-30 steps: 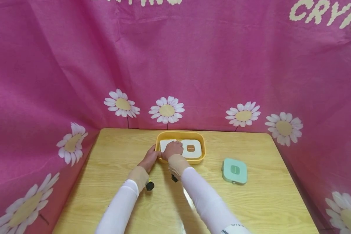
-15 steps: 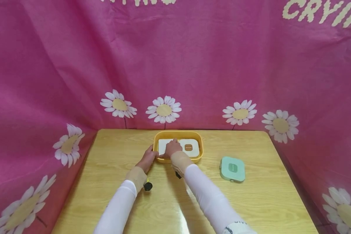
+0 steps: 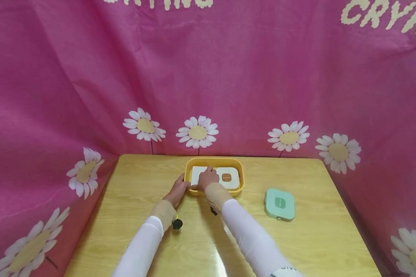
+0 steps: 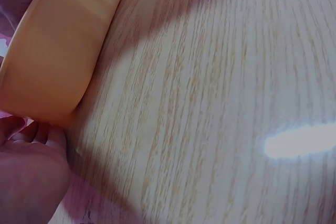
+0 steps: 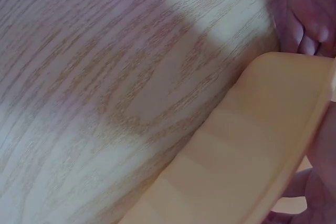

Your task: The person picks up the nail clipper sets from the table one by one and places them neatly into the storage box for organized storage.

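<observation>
A yellow rectangular tub [image 3: 240, 181] stands near the table's back edge. Inside it lie a white rounded case [image 3: 234, 179] with a brown square label and, to its left, a flat white square-cornered piece [image 3: 196, 174]. My left hand [image 3: 177, 191] grips the tub's left end, its fingers [image 4: 39, 132] bent against the outside wall in the left wrist view. Over the front rim reaches my right hand [image 3: 208, 178], lying between the two white things with its knuckles up. Its fingertips are hidden in the head view, so what it holds or presses cannot be made out.
To the right of the tub, a mint-green square case [image 3: 279, 204] lies on the wooden table [image 3: 312, 238]. A pink daisy-print cloth [image 3: 242, 77] hangs behind the table and along both sides.
My right hand has shifted slightly rightward over the white things, showing more of the left piece. The left hand stays at the tub's end.
</observation>
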The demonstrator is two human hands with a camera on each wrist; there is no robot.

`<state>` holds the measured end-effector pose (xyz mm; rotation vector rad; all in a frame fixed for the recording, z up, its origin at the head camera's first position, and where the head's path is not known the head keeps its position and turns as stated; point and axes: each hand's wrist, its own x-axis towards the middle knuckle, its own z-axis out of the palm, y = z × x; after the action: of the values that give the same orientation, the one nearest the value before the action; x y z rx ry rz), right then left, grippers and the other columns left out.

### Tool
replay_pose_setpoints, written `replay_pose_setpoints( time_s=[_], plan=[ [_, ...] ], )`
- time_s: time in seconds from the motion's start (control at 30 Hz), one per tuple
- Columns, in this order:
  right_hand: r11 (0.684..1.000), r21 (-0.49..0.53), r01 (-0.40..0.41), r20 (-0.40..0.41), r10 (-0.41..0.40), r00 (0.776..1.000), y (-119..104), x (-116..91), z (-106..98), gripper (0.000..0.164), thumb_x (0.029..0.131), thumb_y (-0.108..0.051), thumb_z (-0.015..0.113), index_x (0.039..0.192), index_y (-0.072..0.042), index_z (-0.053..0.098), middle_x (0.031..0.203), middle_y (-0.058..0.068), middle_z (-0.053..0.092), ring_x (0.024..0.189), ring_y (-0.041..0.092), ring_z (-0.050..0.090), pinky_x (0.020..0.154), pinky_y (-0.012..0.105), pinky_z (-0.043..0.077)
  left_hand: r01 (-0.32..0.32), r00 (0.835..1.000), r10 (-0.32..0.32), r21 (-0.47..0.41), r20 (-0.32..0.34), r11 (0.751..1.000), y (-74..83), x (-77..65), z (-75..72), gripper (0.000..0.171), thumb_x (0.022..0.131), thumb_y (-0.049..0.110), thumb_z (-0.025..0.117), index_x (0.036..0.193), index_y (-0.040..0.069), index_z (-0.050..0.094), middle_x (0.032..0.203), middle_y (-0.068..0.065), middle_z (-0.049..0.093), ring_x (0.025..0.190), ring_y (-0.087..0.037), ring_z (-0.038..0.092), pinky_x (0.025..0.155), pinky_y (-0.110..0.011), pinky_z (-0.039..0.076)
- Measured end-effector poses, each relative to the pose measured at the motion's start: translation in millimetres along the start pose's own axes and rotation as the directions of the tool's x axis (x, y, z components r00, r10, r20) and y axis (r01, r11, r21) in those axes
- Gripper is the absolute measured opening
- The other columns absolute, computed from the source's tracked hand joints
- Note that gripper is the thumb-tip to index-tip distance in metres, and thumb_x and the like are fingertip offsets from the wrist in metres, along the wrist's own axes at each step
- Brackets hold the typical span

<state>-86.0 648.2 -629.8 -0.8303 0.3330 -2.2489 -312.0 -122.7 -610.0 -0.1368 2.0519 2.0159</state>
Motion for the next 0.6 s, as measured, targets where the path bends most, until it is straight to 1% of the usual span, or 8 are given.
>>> replay_pose_setpoints(
  time_s=[0.03,0.07,0.23,0.33,0.4,0.47,0.53,0.6],
  plan=[
    [0.999,0.008,-0.032,-0.011,0.032,0.999,-5.4,-10.0,-6.5,0.053,0.115,-0.036,0.013,0.168,-0.037,0.019,0.176,-0.009,0.011,0.161,0.031,0.011,0.125,0.058,0.008,0.005,1.000,-0.005,0.001,0.002,1.000,0.4,-1.2,-0.3,0.083,0.077,-0.003,0.044,0.159,-0.004,0.035,0.149,-0.026,0.047,0.132,-0.034,0.043,0.106,-0.037,0.032],
    [0.999,0.016,-0.029,0.000,0.029,1.000,-6.1,-13.7,-9.9,0.053,0.115,-0.030,0.013,0.168,-0.037,0.019,0.176,-0.010,0.009,0.161,0.032,0.009,0.125,0.059,0.006,0.007,1.000,-0.007,0.000,0.003,1.000,0.6,-1.6,-0.5,0.083,0.077,-0.003,0.044,0.159,-0.004,0.035,0.149,-0.026,0.048,0.132,-0.034,0.043,0.106,-0.037,0.032],
    [0.999,0.043,-0.018,0.001,0.018,1.000,-3.4,-6.9,-6.3,0.052,0.115,-0.031,0.017,0.167,-0.041,0.018,0.176,-0.006,0.009,0.161,0.035,0.007,0.125,0.060,0.005,-0.004,1.000,0.004,-0.003,-0.002,1.000,0.2,-0.6,-0.1,0.080,0.077,-0.002,0.045,0.157,-0.004,0.038,0.146,-0.026,0.050,0.131,-0.033,0.045,0.106,-0.036,0.033],
    [0.997,0.065,-0.039,-0.079,0.044,0.996,-4.1,-4.7,1.1,0.056,0.115,-0.019,0.017,0.165,-0.043,0.025,0.175,-0.005,0.019,0.160,0.032,0.016,0.126,0.056,0.009,-0.006,1.000,0.006,-0.001,-0.001,1.000,0.0,0.3,0.8,0.080,0.077,-0.001,0.045,0.157,-0.003,0.039,0.145,-0.025,0.051,0.130,-0.033,0.046,0.106,-0.036,0.034],
    [0.996,0.077,-0.053,-0.143,0.064,0.988,-6.2,-11.0,2.2,0.066,0.112,-0.006,0.016,0.163,-0.047,0.030,0.172,-0.006,0.026,0.159,0.030,0.022,0.126,0.054,0.011,-0.004,1.000,0.004,-0.001,-0.001,1.000,0.1,0.5,1.1,0.081,0.076,-0.001,0.045,0.157,-0.003,0.039,0.145,-0.025,0.051,0.130,-0.033,0.046,0.106,-0.036,0.034],
    [0.995,0.082,-0.054,-0.174,0.068,0.982,-6.4,-14.6,2.2,0.065,0.113,-0.008,0.016,0.162,-0.048,0.032,0.171,-0.007,0.029,0.158,0.029,0.025,0.126,0.054,0.012,-0.005,1.000,0.005,-0.005,-0.003,1.000,0.1,0.8,1.1,0.083,0.075,-0.002,0.045,0.157,-0.003,0.038,0.146,-0.025,0.051,0.130,-0.033,0.046,0.105,-0.035,0.034],
    [0.999,0.049,-0.021,-0.138,0.028,0.990,-1.5,-10.1,3.6,0.061,0.114,-0.014,0.013,0.164,-0.046,0.028,0.172,-0.008,0.026,0.158,0.031,0.024,0.126,0.055,0.013,-0.008,1.000,0.008,-0.007,-0.006,1.000,0.5,0.9,1.0,0.083,0.075,-0.002,0.045,0.157,-0.003,0.038,0.145,-0.025,0.051,0.130,-0.034,0.046,0.104,-0.035,0.034],
    [1.000,0.031,0.001,-0.086,0.002,0.996,9.0,16.4,18.4,0.059,0.114,-0.016,0.012,0.165,-0.042,0.027,0.173,-0.008,0.024,0.158,0.031,0.024,0.126,0.054,0.014,-0.011,1.000,0.011,-0.011,-0.006,1.000,0.8,1.1,0.8,0.083,0.074,-0.002,0.045,0.157,-0.003,0.039,0.146,-0.025,0.051,0.130,-0.034,0.046,0.104,-0.034,0.034]
  ],
)
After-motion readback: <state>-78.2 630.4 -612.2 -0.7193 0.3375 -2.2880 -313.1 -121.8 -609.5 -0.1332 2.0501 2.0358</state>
